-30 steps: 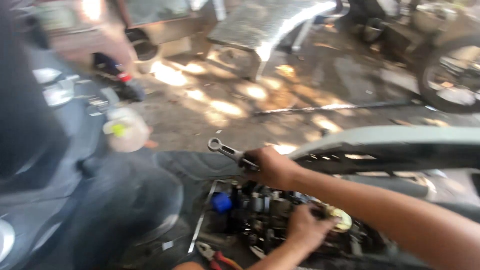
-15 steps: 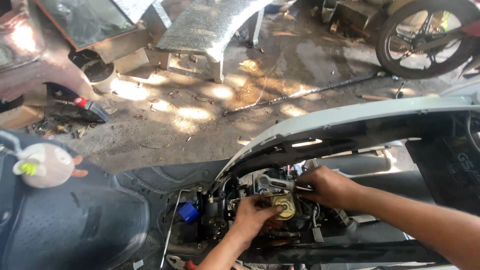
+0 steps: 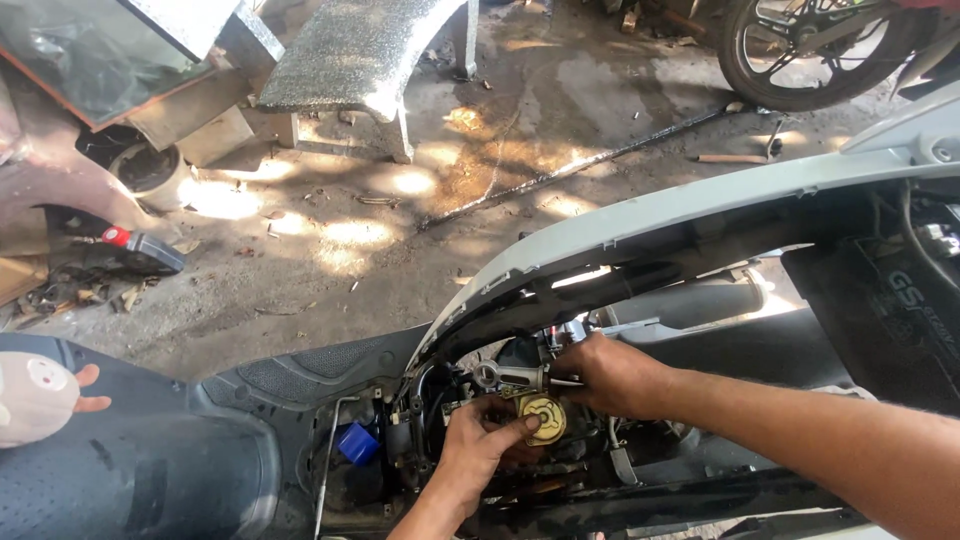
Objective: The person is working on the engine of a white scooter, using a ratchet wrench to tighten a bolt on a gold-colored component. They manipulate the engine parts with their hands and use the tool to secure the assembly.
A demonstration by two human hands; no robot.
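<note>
My right hand [image 3: 615,378] is closed around the handle end of a wrench [image 3: 512,377], fingers wrapped over it so only the ring end and a short run of shank show to the left of my fist. My left hand [image 3: 478,440] comes up from below with fingers curled loosely and the thumb pressed on the rim of a round brass-coloured cap [image 3: 541,418]; whether the fingers behind it truly clamp it I cannot tell. The cap sits low in the open engine bay of the scooter [image 3: 640,225], under the raised grey body panel, just below the wrench and touching my left thumb. The wrench lies nearly level, long axis running left to right, ring end pointing away from my right palm toward the dark engine parts. The cap therefore lies down and slightly left of my right grip, and directly at my left fingertips, so the left hand is the nearer one. A small blue part [image 3: 357,443] sits further left in the bay, apart from both hands.
</note>
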